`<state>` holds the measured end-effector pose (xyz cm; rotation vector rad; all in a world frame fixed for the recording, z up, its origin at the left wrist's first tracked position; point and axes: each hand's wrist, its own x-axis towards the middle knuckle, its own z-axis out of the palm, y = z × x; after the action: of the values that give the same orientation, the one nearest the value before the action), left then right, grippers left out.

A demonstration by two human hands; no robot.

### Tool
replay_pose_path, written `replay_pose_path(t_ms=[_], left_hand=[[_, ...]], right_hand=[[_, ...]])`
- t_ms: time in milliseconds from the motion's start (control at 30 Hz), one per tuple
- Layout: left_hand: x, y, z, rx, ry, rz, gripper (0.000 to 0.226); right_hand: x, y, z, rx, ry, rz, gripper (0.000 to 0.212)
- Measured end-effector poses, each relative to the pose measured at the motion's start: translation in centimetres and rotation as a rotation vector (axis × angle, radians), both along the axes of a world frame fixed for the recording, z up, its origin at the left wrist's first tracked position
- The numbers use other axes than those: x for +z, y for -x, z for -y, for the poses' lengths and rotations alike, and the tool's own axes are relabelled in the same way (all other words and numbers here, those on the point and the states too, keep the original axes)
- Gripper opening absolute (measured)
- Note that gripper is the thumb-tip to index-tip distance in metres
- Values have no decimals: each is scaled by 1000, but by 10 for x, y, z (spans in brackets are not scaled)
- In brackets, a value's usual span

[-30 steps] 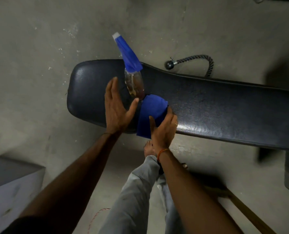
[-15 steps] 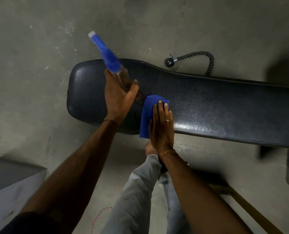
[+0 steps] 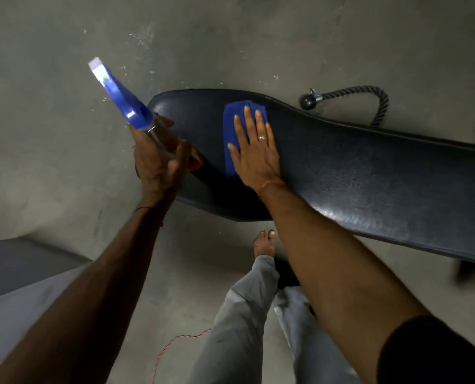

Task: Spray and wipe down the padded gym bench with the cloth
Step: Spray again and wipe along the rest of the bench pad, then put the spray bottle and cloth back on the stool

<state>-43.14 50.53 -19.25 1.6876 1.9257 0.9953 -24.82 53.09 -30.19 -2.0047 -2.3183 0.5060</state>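
A long black padded bench [image 3: 355, 178] runs from the centre out to the right edge. My left hand [image 3: 158, 164] grips a clear spray bottle [image 3: 120, 98] with a blue trigger head, lifted off the pad and tilted up to the left beyond the bench's left end. My right hand [image 3: 255, 151] lies flat, fingers spread, pressing a folded blue cloth [image 3: 232, 126] onto the pad near its left end. Most of the cloth's right half is hidden under the palm.
A black rope handle with a ball end [image 3: 369, 101] lies on the concrete floor behind the bench. A grey box [image 3: 17, 278] stands at the lower left. My bare foot [image 3: 264, 242] and grey trouser legs are below the bench, beside a red cord [image 3: 172, 345].
My left hand closed on the bottle, lifted it off the pad and swung it left. My right hand slid the cloth up across the pad, away from the near edge.
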Motion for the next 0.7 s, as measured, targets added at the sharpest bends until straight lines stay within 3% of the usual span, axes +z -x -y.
replay_pose_path(t_ms=[100, 233, 367, 467, 567, 700], left_hand=[[9, -8, 0, -10, 18, 41, 64], [33, -30, 0, 96, 72, 165, 72], [60, -47, -5, 195, 19, 252, 69], [76, -60, -11, 200, 2, 301, 66], [84, -76, -5, 137, 75, 307, 61], [98, -102, 26, 96, 148, 351, 52]], right_hand=[[7, 4, 19, 57, 36, -67, 87], [10, -13, 86, 212, -43, -100, 68], [32, -38, 125, 287, 109, 60, 76], [49, -63, 145, 319, 248, 91, 70], [82, -84, 161, 144, 445, -51, 68], [116, -109, 205, -343, 397, -365, 62]])
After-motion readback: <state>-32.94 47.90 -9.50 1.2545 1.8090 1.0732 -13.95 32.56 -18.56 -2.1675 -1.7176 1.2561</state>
